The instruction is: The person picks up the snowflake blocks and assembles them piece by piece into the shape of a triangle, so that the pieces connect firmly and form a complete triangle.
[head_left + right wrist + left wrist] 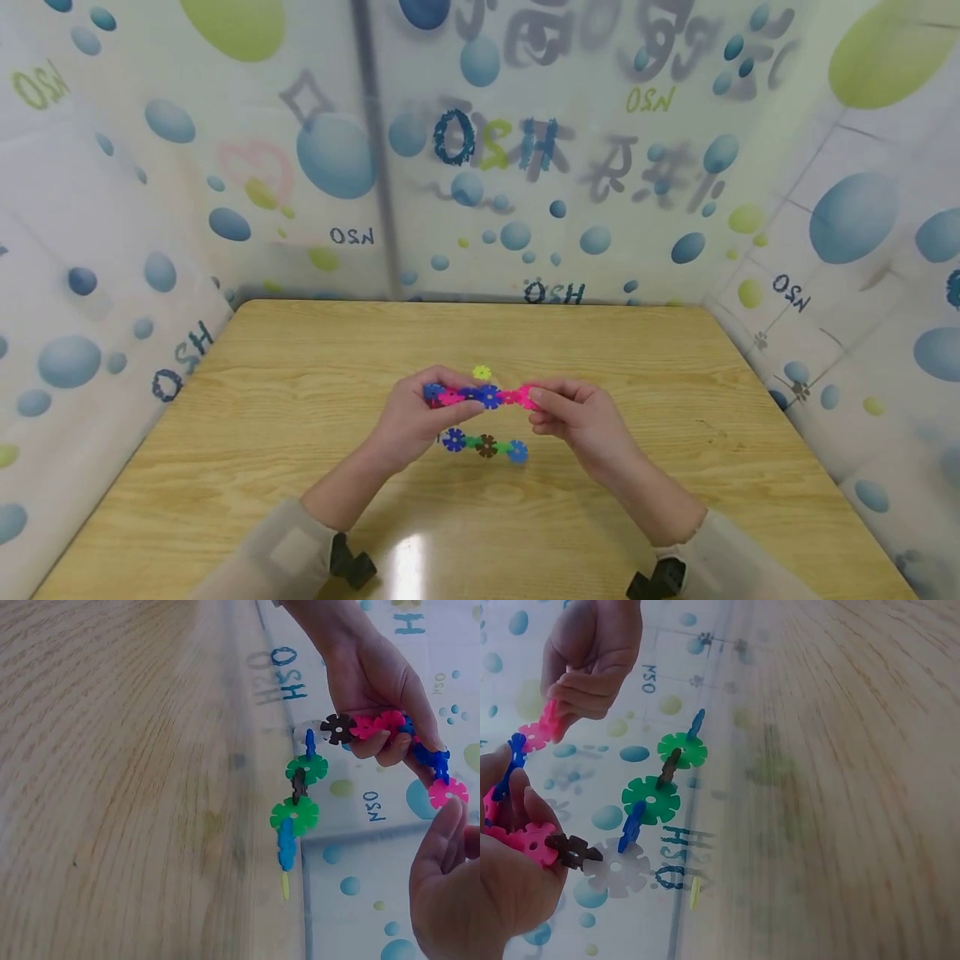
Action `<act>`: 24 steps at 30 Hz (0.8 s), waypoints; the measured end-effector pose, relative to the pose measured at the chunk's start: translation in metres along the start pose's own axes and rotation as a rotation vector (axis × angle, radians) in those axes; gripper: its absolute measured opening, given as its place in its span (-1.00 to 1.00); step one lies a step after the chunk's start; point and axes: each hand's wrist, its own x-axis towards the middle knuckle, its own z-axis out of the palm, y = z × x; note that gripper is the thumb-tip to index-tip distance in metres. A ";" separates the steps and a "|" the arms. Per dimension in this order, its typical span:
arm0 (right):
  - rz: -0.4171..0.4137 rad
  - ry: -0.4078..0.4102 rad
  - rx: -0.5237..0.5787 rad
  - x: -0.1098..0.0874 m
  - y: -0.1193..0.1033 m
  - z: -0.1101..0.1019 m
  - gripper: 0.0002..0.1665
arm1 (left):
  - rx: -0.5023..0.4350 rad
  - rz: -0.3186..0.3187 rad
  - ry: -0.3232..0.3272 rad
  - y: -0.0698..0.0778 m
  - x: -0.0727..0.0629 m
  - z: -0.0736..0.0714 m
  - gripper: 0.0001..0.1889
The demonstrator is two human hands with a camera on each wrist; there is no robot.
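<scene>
A chain of linked snowflake-shaped plastic discs (489,397) is held up over the table between both hands. My left hand (410,421) grips its blue and pink part, the thumb lying along the front. At the other end, my right hand (588,421) pinches a pink disc (448,794) between thumb and fingers. From the left hand, the chain hangs down through a dark disc (573,851) and a clear whitish disc (616,868). Below that dangle blue, green and brown discs (487,446), ending in a light blue disc (517,452).
One yellow disc (482,372) lies on the wooden table (300,358) beyond the hands. Printed curtains (480,225) with blue and green dots enclose the table at the back and both sides. Dark wrist cameras (351,562) sit at the sleeve cuffs.
</scene>
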 end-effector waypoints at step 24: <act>0.012 0.025 0.013 0.004 -0.002 0.007 -0.71 | -0.032 0.024 0.009 -0.001 0.004 -0.002 -0.75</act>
